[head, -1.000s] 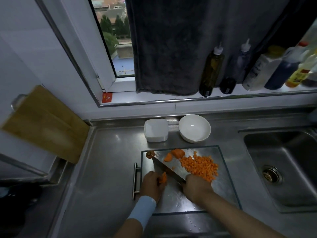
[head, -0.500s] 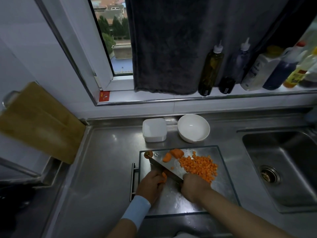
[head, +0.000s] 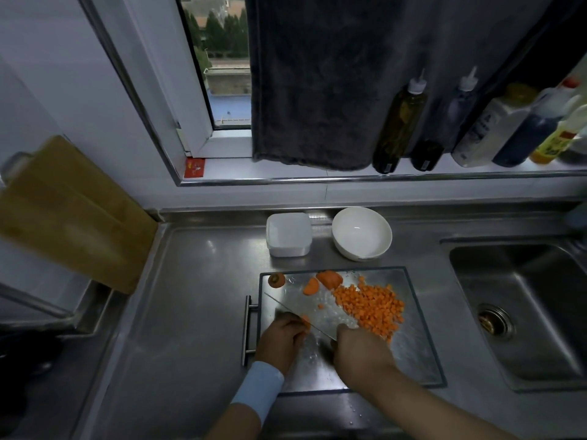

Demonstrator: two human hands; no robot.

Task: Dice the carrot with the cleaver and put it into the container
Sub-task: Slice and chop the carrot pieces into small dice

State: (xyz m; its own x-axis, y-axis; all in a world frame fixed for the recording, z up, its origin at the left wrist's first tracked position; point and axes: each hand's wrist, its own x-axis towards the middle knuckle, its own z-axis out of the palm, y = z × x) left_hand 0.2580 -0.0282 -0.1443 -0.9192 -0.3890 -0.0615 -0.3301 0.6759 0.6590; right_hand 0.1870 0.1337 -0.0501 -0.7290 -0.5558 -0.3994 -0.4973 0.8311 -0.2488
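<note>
My right hand (head: 360,349) is closed around the cleaver (head: 313,314) handle, blade slanting across the steel cutting board (head: 409,357); my left hand (head: 281,339) pins a small carrot piece (head: 306,321) against the blade. Diced carrot (head: 371,308) is heaped right of the blade — two larger chunks (head: 322,281) lie beyond it; the white container (head: 288,235) sits on the tabletop (head: 197,312) behind the board, beside a white bowl (head: 361,233).

A board (head: 413,360) lies on the bench (head: 190,296), left of the sink (head: 524,312). On the board, diced carrot (head: 370,304) is heaped right of the cleaver (head: 305,309); two carrot chunks (head: 320,281) and a carrot end (head: 276,280) lie along the far edge. Behind the board stand a container (head: 288,235) and, to its right, a bowl (head: 361,233). Bottles (head: 398,125) line the windowsill (head: 317,173) behind.
</note>
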